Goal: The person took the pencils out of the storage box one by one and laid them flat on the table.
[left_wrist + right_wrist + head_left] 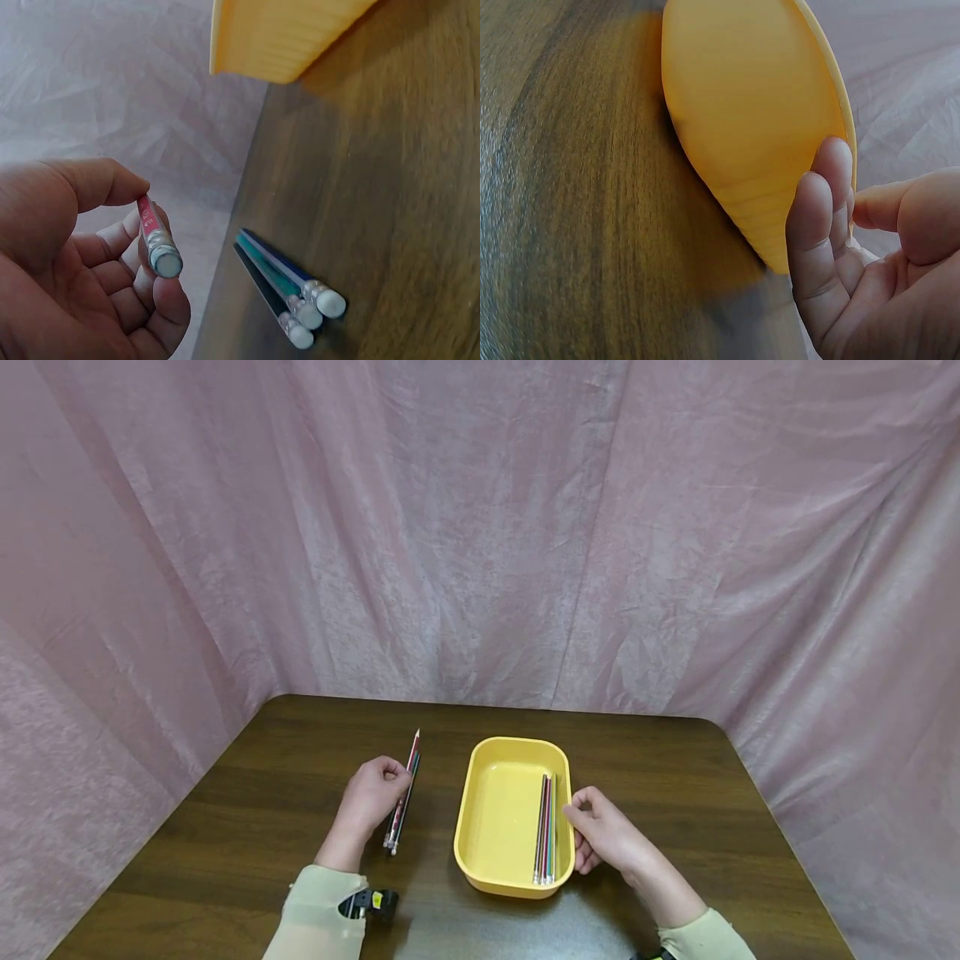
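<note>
My left hand (372, 793) pinches a red pencil (148, 216) between thumb and fingers, its white eraser end towards the wrist camera. The pencil's sharpened tip points away from me in the head view. Just below it, three dark blue, green and black pencils (271, 271) lie side by side on the table. At the yellow tray's (491, 827) right side, my right hand (600, 832) grips the wall, thumb at the rim and fingers along the outside. Several pencils (546, 827) lie lengthwise in the tray against its right wall, erasers towards me.
The brown wooden table (660, 760) carries the tray near its middle, with the loose pencils to its left. Pink curtains (480, 527) hang behind the table and at both sides.
</note>
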The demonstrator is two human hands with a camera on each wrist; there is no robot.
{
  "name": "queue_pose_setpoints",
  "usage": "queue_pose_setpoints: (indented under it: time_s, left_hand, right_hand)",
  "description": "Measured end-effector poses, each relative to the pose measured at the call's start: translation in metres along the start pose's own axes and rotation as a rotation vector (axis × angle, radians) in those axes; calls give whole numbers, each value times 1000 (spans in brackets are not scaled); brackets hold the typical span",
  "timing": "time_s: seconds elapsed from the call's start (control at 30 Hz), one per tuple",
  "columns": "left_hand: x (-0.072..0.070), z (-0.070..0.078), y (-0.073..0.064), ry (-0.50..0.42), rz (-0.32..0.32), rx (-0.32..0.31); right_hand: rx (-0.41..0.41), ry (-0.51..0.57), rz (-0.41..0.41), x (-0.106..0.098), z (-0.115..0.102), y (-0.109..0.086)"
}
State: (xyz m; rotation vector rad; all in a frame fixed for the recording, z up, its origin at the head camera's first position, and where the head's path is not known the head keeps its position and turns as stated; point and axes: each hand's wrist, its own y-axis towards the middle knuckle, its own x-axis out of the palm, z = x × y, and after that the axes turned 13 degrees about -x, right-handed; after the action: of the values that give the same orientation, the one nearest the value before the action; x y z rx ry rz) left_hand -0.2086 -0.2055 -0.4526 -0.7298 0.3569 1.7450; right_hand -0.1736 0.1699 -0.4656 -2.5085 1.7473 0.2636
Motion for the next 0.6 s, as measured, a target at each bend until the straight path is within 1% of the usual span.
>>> queue_pose_setpoints:
  time_s: [0.17,0.4,0.53,0.6]
  left_hand:
    - [-1,-6,4,-4,-19,-43]
    - [-4,-17,11,24,-30,-68]
    - [-4,-23,17,57,-20,-77]
    - [-4,-26,19,77,-2,-67]
  right_hand:
    - [2,-3,-3,0,-1,0]
    - [6,3,-10,-1,-1,1]
    - [-3,4,-15,-1,1,1]
    - [-4,4,-17,-1,1,1]
